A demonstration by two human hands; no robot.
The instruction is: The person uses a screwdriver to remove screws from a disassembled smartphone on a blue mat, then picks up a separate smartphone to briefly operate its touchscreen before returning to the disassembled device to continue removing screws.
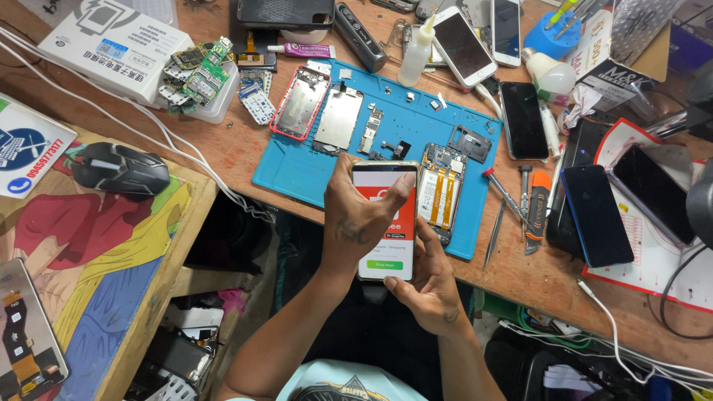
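Observation:
A lit smartphone with a white and red screen is held upright over the front edge of the blue repair mat. My left hand wraps the phone from the left, its thumb lying across the upper screen. My right hand cups the phone's lower right corner from below. An opened phone with orange flex cables lies on the mat just right of the held phone.
Phone frames and small parts lie on the mat. Screwdrivers and tweezers sit to its right, beside several dark phones. A black mouse rests on the left side table. Circuit boards, a glue bottle and cables lie around.

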